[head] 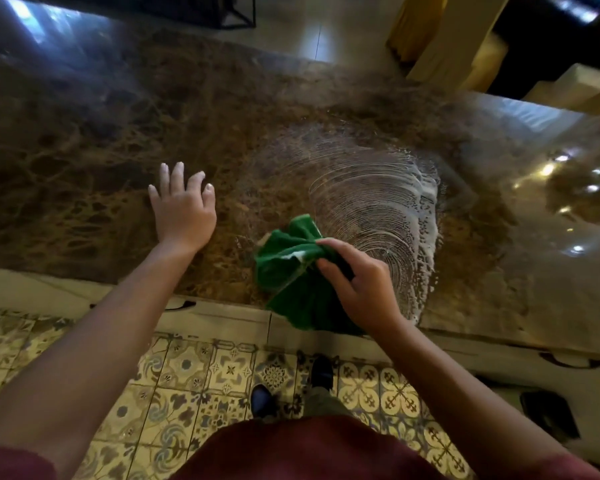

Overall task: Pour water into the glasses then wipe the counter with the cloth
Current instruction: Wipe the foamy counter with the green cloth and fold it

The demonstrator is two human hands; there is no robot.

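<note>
Right hand (357, 282) fingers bunch green cloth (291, 271) on counter (84, 150); left hand (182, 206) flat, spread

Green cloth (291, 271) partly under the right hand (357, 282) (far counter (84, 116) blurred).

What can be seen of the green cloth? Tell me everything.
The green cloth is a soft, napped fabric, bunched into folds, with a pale wet or soapy streak near the fingers. The right hand grips it from above. It lies at the near edge of the brown marble counter, its lower part hanging past the edge, beside curved wet wipe marks.
</note>
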